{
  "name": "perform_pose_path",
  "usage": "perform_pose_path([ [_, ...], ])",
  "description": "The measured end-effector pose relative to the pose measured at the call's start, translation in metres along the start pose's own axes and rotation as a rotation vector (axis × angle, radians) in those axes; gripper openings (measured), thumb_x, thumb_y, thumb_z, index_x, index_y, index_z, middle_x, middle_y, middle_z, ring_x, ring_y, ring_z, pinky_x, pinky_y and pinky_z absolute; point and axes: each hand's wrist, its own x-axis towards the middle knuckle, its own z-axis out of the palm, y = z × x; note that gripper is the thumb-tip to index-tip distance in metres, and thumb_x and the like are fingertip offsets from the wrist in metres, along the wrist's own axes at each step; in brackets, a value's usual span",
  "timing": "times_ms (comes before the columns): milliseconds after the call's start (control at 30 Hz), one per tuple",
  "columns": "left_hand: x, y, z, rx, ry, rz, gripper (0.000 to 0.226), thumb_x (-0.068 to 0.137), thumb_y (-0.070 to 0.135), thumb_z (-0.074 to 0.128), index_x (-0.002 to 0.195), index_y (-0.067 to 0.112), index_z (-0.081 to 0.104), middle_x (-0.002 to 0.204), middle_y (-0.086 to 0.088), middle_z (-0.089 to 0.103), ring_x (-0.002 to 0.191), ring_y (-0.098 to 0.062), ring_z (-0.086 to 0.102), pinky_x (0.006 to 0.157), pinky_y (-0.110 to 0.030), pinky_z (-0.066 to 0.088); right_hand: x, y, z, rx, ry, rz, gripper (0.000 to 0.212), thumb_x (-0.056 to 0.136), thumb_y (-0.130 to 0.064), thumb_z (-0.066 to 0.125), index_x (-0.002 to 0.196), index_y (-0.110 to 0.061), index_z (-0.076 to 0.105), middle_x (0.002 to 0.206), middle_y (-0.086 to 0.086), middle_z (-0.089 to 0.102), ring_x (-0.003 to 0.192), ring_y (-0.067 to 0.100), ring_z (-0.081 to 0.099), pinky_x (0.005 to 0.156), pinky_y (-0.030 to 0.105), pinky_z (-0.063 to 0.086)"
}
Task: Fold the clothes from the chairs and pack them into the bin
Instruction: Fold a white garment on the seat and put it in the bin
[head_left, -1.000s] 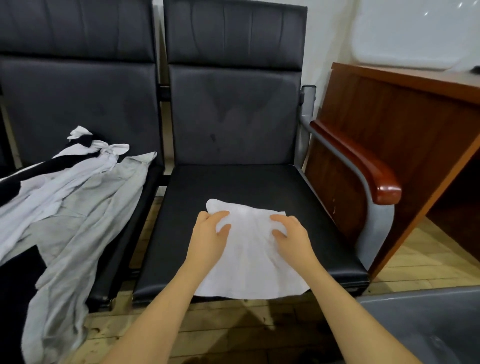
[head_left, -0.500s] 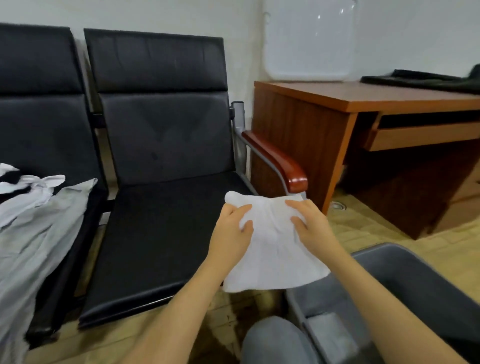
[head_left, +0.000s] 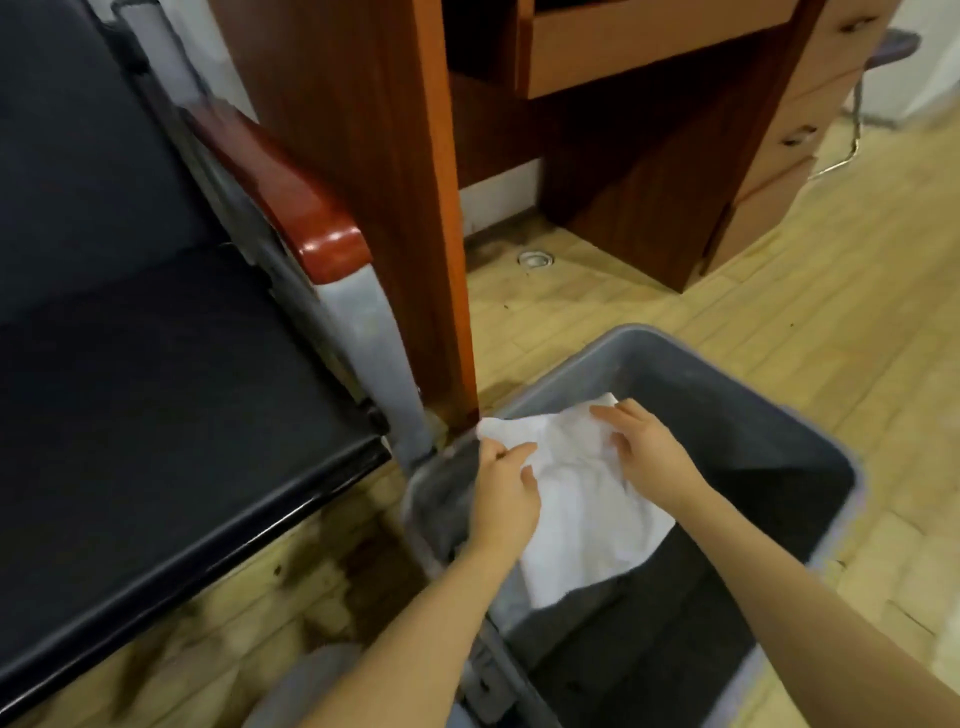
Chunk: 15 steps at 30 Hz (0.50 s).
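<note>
Folded white cloth (head_left: 582, 499) held over the grey bin (head_left: 779, 415) — left hand (head_left: 506, 493) pinching its near-left edge, right hand (head_left: 649, 457) gripping the far side, bin floor well below both. Likely to unfold if dropped from here, or snag on the rim beside the left hand.

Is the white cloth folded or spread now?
Folded: the white cloth is a compact bundle, gripped by left hand and right hand over the bin.

Probably an office: wooden desk (head_left: 363, 156) with drawers (head_left: 795, 130) beside a black waiting chair (head_left: 130, 338).
</note>
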Motion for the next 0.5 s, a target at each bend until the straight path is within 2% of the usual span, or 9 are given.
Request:
perform_pose_path([
  [33,0.005,-0.005,0.017,-0.022,-0.030,-0.042,0.035,0.100,0.016,0.041,0.135,0.017,0.048,0.144,0.003,0.033,0.102,0.000,0.046,0.081,0.002,0.025,0.003,0.015,0.008,-0.052,-0.034,0.018,0.047,0.096,-0.011,0.046,0.141,-0.026,0.040,0.137,-0.002,0.041,0.112,0.019,0.047,0.084,0.031,0.050],
  [100,0.014,-0.015,0.051,-0.052,-0.070,-0.087,0.034,0.098,0.011,0.043,0.132,0.013,0.049,0.141,-0.004,0.038,0.099,-0.006,0.049,0.074,0.004,0.031,0.013,0.043,0.021,-0.139,-0.100,0.058,0.050,0.096,-0.010,0.045,0.142,-0.026,0.037,0.137,-0.004,0.039,0.110,0.018,0.045,0.076,0.027,0.049],
  [133,0.018,-0.020,0.067,-0.062,-0.090,-0.102,0.034,0.098,0.010,0.043,0.131,0.013,0.050,0.142,-0.005,0.035,0.104,-0.011,0.049,0.080,0.001,0.034,0.018,0.056,0.027,-0.175,-0.128,0.079,0.050,0.096,-0.010,0.044,0.143,-0.027,0.035,0.139,-0.004,0.037,0.110,0.018,0.044,0.072,0.026,0.047],
  [233,0.033,-0.031,0.113,-0.062,-0.140,-0.136,0.034,0.098,0.013,0.043,0.132,0.017,0.049,0.147,-0.003,0.025,0.123,-0.018,0.045,0.101,-0.023,0.040,0.034,0.093,0.042,-0.294,-0.191,0.128,0.058,0.094,-0.007,0.043,0.146,-0.029,0.030,0.145,-0.005,0.031,0.109,0.019,0.040,0.066,0.024,0.042],
  [333,0.048,-0.042,0.147,-0.040,-0.186,-0.133,0.045,0.099,0.019,0.043,0.143,0.020,0.034,0.147,-0.001,0.022,0.124,-0.014,0.045,0.095,-0.019,0.041,0.050,0.125,0.057,-0.407,-0.201,0.169,0.065,0.093,-0.003,0.042,0.149,-0.029,0.022,0.147,-0.005,0.028,0.111,0.023,0.036,0.054,0.023,0.035],
  [367,0.053,-0.047,0.156,-0.060,-0.233,-0.141,0.053,0.099,0.022,0.044,0.148,0.023,0.024,0.146,0.002,0.021,0.121,-0.012,0.046,0.091,-0.017,0.043,0.054,0.133,0.062,-0.436,-0.189,0.189,0.066,0.094,-0.004,0.041,0.150,-0.029,0.017,0.149,-0.005,0.025,0.114,0.025,0.033,0.057,0.023,0.039],
  [433,0.061,-0.058,0.170,0.034,-0.374,-0.186,0.066,0.098,0.032,0.044,0.151,0.029,0.005,0.151,0.001,0.008,0.130,-0.020,0.037,0.097,-0.027,0.042,0.059,0.145,0.072,-0.484,-0.199,0.232,0.067,0.098,-0.011,0.040,0.152,-0.033,0.006,0.157,-0.003,0.009,0.129,0.031,0.024,0.086,0.033,0.046],
  [467,0.064,-0.063,0.172,0.181,-0.447,-0.206,0.068,0.098,0.036,0.043,0.151,0.030,0.001,0.155,-0.002,-0.002,0.138,-0.027,0.024,0.107,-0.036,0.035,0.059,0.148,0.077,-0.492,-0.220,0.249,0.066,0.100,-0.016,0.039,0.152,-0.034,0.002,0.159,-0.004,0.000,0.136,0.034,0.017,0.102,0.041,0.038],
  [500,0.065,-0.069,0.174,0.334,-0.488,-0.206,0.066,0.098,0.038,0.040,0.151,0.029,0.001,0.157,-0.004,-0.007,0.143,-0.032,0.012,0.113,-0.042,0.025,0.057,0.150,0.082,-0.482,-0.240,0.265,0.066,0.101,-0.019,0.038,0.151,-0.036,-0.001,0.160,-0.005,-0.005,0.141,0.035,0.011,0.110,0.046,0.028],
])
